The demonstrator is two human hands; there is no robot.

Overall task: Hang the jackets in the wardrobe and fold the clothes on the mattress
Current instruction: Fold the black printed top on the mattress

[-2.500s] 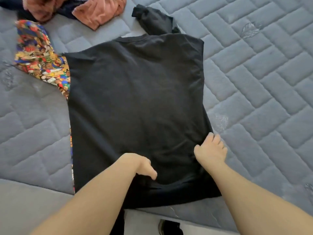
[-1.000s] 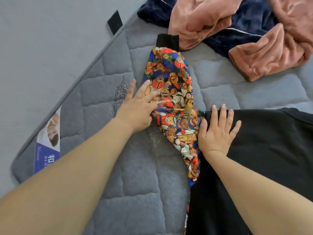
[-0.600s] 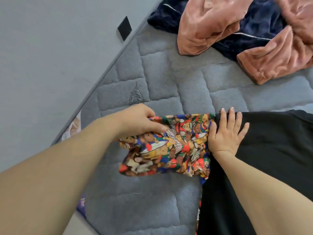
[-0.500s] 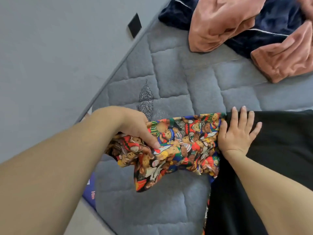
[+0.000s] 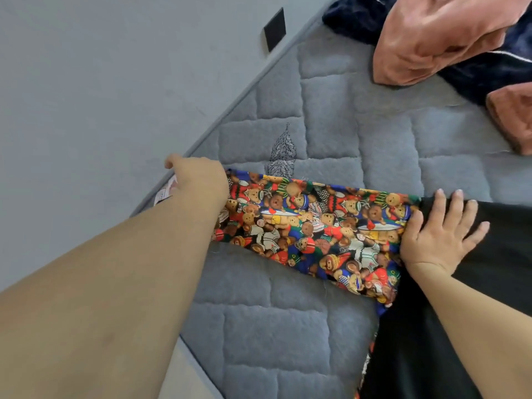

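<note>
A black garment (image 5: 475,298) lies flat on the grey quilted mattress (image 5: 288,326) at the right. Its sleeve (image 5: 311,226), printed with bright teddy bears, is stretched out sideways to the left. My left hand (image 5: 198,182) grips the far end of the sleeve near the mattress edge; its fingers are hidden under the hand. My right hand (image 5: 440,234) presses flat with spread fingers on the black cloth where the sleeve joins the body.
A heap of pink velvet clothes (image 5: 431,38) and navy velvet clothes (image 5: 489,73) lies at the top right. A grey wall (image 5: 100,96) with a black square (image 5: 274,29) runs along the mattress's left edge. A printed label (image 5: 168,191) sits on that edge.
My left hand took hold of the teddy-bear sleeve and pulled it from pointing away to straight out leftward. My right hand stayed pressed on the black cloth.
</note>
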